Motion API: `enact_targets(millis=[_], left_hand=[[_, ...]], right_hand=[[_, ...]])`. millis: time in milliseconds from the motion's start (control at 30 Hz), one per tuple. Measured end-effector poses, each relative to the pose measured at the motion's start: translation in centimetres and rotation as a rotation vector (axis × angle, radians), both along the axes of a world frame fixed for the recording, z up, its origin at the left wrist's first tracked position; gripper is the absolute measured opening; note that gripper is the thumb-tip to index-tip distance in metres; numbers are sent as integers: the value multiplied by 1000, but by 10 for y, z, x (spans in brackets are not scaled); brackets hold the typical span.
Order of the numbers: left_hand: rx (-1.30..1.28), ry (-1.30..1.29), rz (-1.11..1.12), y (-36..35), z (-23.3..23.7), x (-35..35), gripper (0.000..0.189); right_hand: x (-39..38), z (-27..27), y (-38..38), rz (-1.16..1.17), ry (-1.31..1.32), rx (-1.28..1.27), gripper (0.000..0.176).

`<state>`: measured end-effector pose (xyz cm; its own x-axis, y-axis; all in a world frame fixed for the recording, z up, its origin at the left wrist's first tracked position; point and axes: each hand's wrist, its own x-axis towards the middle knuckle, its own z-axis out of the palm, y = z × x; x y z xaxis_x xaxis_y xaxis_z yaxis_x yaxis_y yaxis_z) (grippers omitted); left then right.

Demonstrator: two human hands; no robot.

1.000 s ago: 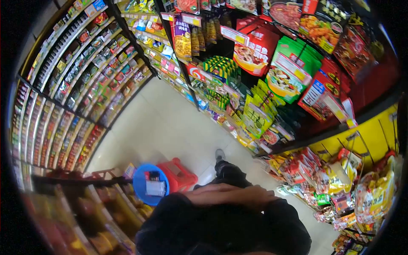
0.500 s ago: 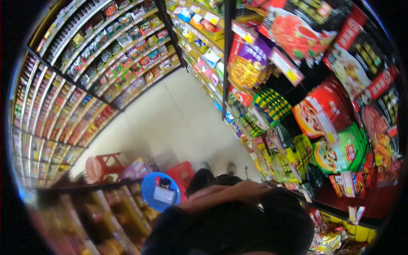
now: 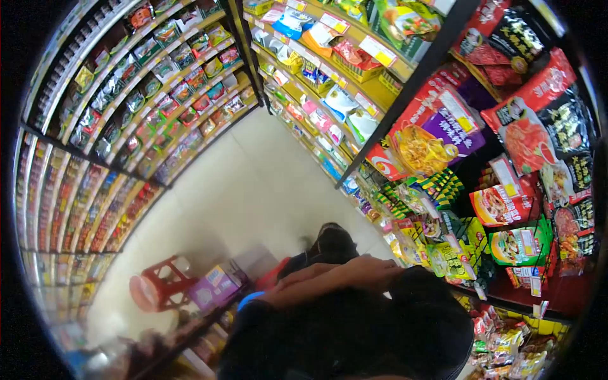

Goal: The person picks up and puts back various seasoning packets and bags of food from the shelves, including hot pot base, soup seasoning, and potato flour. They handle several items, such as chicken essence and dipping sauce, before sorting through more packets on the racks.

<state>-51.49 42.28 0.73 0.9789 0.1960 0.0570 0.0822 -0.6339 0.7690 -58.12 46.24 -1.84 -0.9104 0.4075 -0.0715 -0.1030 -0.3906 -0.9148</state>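
Both hands are drawn in against the front of the dark-clothed body, at the lower middle of the view. My left hand (image 3: 316, 282) comes in from the left sleeve and overlaps my right hand (image 3: 375, 270), which lies beside the right sleeve. Where one ends and the other begins is unclear, and their fingers cannot be made out. No held object shows. Close by on the left, a sliver of a blue tub (image 3: 250, 299) shows beside the sleeve, with part of a red stool (image 3: 272, 277) above it.
Shelves of packets (image 3: 171, 69) line the left. Red, purple and green food bags (image 3: 519, 244) fill the near right shelves. A red stool (image 3: 145, 292) and a purple box (image 3: 216, 288) stand on the pale floor (image 3: 253, 183). Another shelf edge (image 3: 190, 335) runs at lower left.
The view has shifted, bringing the right shelves lower and the left stool and purple box further into view. The blue tub and nearer red stool are now mostly hidden. Both hands stay together.
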Motion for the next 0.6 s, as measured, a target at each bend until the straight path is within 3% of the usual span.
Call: enact_targets(millis=[300,600], left_hand=[[31,16,-37,136,-19,-55,61],[-37,242,-135,286,3,-86,70]], right_hand=[[-30,-23,112,-30,25,-76,39],[-45,-10,241,-20,96,-93,37]])
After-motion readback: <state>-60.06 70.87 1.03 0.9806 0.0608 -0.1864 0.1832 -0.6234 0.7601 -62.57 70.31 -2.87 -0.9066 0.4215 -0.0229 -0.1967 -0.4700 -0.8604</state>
